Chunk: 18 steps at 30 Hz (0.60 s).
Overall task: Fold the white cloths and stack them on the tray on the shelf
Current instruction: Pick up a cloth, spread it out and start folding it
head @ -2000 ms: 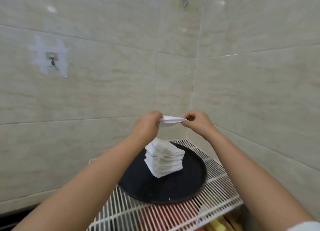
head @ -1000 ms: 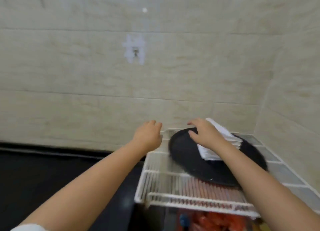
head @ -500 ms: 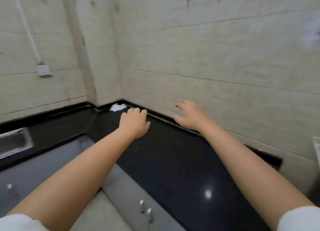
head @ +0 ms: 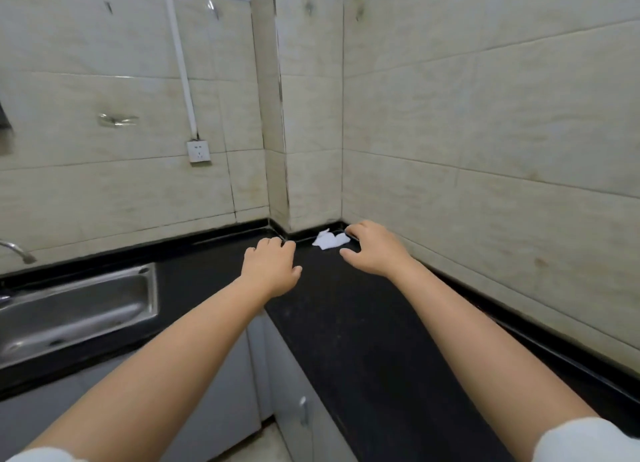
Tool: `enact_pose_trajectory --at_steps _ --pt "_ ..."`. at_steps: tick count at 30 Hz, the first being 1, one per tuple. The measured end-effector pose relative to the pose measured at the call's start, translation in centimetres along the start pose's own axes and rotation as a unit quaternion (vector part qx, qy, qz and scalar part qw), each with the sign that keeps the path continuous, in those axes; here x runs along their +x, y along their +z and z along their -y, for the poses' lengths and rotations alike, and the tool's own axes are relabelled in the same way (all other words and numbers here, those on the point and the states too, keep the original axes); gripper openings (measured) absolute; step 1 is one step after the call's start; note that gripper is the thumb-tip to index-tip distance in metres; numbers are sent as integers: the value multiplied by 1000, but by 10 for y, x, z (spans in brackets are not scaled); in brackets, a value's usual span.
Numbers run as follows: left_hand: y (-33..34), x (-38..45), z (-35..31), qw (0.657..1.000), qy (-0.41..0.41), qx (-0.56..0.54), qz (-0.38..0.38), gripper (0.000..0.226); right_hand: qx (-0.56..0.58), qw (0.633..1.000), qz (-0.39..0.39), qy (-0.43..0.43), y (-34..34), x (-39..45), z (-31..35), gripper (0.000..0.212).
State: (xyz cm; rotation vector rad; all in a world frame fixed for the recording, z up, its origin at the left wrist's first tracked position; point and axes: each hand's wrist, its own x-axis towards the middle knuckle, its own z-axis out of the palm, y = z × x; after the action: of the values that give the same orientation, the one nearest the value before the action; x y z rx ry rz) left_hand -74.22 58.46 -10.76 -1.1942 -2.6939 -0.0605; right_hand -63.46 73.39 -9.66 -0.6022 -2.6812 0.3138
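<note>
Glossy black stone surface [head: 363, 323] is now filling my view where the wire shelf and its stacked tray were a second ago, so I am judging one fold delivered and the next beginning. Both my left hand [head: 270, 267] and right hand [head: 374, 250] are reaching forward, fingers loosely spread and holding nothing, toward the crumpled, soft white cloth [head: 329, 240] lying in the tiled corner, just beside my right fingertips.

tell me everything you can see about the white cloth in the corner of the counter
The small white crumpled cloth lies unfolded on the black glossy countertop, at the back corner where the beige tiled walls meet. It looks thin and soft, with uneven creased edges. The right hand reaches beside it, fingers at its right edge; contact is unclear. The left hand is apart.
</note>
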Motion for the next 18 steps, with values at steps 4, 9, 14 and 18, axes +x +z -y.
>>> enact_pose_trajectory --at_steps 4,9,14,18 --pt "9 79 33 1000 -9 -4 -3 49 15 1000 6 6 20 90 -9 43" --pt "35 168 78 1000 -14 -9 2 47 16 999 30 26 63 179 -18 43" --pt "80 259 126 1000 12 -17 19 48 8 997 44 62 125 256 -34 43" --pt "124 337 175 998 46 -15 36 47 -11 991 55 118 178 327 -46 45"
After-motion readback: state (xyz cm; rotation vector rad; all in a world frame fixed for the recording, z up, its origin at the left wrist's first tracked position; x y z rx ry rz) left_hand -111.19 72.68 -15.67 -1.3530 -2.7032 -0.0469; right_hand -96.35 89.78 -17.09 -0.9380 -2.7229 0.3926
